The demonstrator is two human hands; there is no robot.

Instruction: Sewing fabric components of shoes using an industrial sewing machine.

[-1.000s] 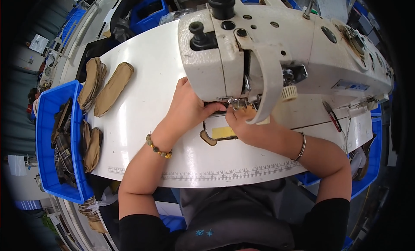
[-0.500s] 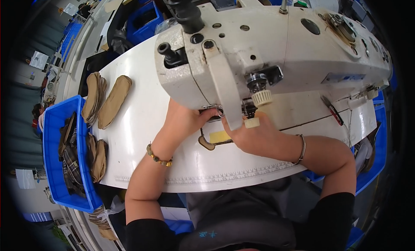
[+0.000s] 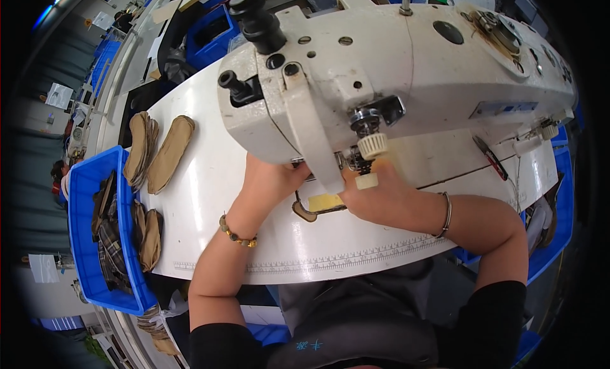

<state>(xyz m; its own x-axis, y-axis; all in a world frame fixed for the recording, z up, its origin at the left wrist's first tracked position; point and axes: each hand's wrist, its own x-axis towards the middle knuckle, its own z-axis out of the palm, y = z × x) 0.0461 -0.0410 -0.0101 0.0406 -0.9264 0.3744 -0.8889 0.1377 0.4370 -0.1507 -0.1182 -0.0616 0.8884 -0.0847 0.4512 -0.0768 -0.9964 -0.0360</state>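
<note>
The left hand (image 3: 270,180) and the right hand (image 3: 376,194) meet near the middle of the frame, under the head of the white sewing machine (image 3: 356,70). The head lies above and just in front of the fingertips, so I cannot tell whether the fingers of either hand are together, apart or clamped on a workpiece. A yellow strip (image 3: 325,202) on the table (image 3: 213,232) lies just below them, between the two hands. Compared with one second ago, the machine head appears more to the left in the frame and covers more of the fingertips; both hands remain at the same working place.
</note>
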